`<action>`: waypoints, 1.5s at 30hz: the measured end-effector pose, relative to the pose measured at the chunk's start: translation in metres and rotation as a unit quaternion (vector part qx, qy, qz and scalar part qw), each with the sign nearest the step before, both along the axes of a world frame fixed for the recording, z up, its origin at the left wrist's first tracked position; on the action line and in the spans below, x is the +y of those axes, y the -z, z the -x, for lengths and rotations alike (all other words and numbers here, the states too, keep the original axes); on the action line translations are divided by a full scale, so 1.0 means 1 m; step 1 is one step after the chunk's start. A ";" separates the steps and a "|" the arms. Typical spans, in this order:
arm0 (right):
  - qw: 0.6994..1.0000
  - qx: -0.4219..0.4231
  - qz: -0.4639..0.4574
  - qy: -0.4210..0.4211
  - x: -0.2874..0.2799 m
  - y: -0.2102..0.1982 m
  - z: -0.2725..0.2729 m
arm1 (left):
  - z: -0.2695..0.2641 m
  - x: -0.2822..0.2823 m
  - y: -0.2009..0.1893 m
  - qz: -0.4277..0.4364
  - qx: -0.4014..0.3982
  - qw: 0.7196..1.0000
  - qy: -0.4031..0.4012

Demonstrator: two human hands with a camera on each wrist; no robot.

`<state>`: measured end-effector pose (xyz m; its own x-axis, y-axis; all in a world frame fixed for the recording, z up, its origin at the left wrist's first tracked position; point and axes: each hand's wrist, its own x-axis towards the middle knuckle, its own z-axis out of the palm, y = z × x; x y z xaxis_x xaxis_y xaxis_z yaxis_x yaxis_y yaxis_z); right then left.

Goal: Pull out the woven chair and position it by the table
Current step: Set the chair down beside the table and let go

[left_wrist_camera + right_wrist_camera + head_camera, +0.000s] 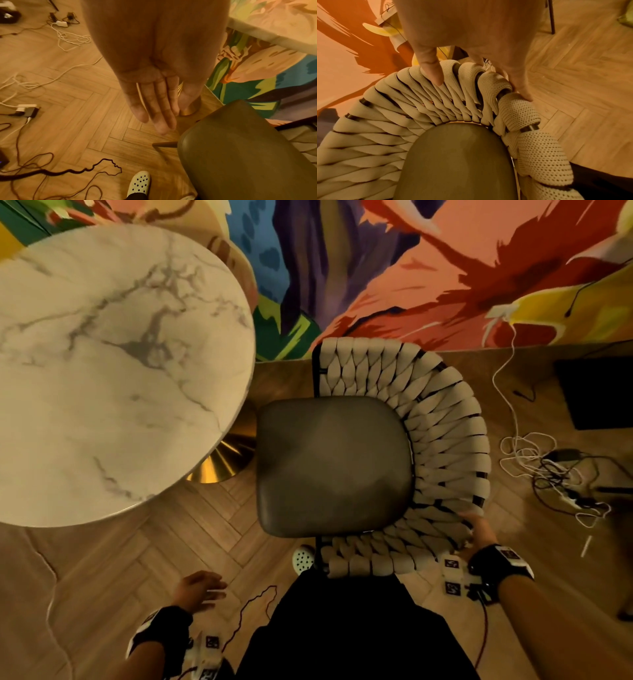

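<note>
Gripping the curved back rail of the woven chair (428,440) from above, your right hand (478,530) has its thumb (430,70) pressed into the inner straps and its other fingers (518,81) wrapped over the outside of the rail. Your left hand (198,589) hangs free over the wooden floor (137,559), fingers straight and relaxed, holding nothing. The chair stands just right of the round marble table (102,371), its dark seat cushion (334,467) facing the table edge and close to the gold base (222,460); whether it touches that base cannot be told.

By the look of it, you are at the positioning step: the chair already stands clear of the painted wall (411,268) beyond it. The next move likely calls for a small slide or turn with that one-handed hold, squaring the seat to the table. Mind the loose cables (548,470) on the floor to the right, and your own foot (303,558) near the chair's near leg.
</note>
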<state>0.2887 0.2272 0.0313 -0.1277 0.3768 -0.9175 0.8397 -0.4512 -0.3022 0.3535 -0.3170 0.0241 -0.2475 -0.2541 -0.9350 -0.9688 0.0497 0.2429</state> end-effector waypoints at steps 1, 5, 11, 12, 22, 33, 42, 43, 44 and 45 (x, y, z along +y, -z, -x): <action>1.000 0.004 0.002 0.008 -0.002 -0.003 0.006 | 0.001 0.000 -0.001 0.000 -0.002 1.000 -0.004; 0.998 0.018 0.029 0.048 -0.015 -0.007 0.031 | 0.011 0.006 -0.007 -0.002 -0.006 0.999 -0.033; 0.996 0.033 0.053 0.055 -0.038 -0.014 0.081 | 0.040 0.029 -0.017 0.004 0.000 0.998 -0.063; 0.996 0.041 0.064 0.054 -0.040 -0.016 0.091 | 0.046 0.034 -0.018 0.006 0.005 0.998 -0.066; 0.991 0.094 0.092 -0.018 -0.046 -0.006 0.183 | 0.104 0.077 -0.047 0.040 0.070 0.996 -0.023; 0.983 0.114 0.104 -0.096 -0.050 0.005 0.247 | 0.105 0.077 -0.064 0.046 0.038 0.998 0.008; 0.977 0.043 0.046 -0.204 -0.030 0.046 0.217 | 0.198 0.097 -0.042 -0.010 0.049 0.999 -0.001; 0.974 0.034 0.048 -0.219 -0.033 0.034 0.215 | 0.211 0.102 -0.037 -0.019 0.044 0.998 -0.029; 0.970 0.027 0.048 -0.236 -0.038 0.023 0.211 | 0.219 0.106 -0.030 -0.032 0.035 0.997 -0.063; 0.964 0.024 0.038 -0.262 -0.039 0.015 0.205 | 0.225 0.114 -0.026 -0.044 0.018 0.994 -0.099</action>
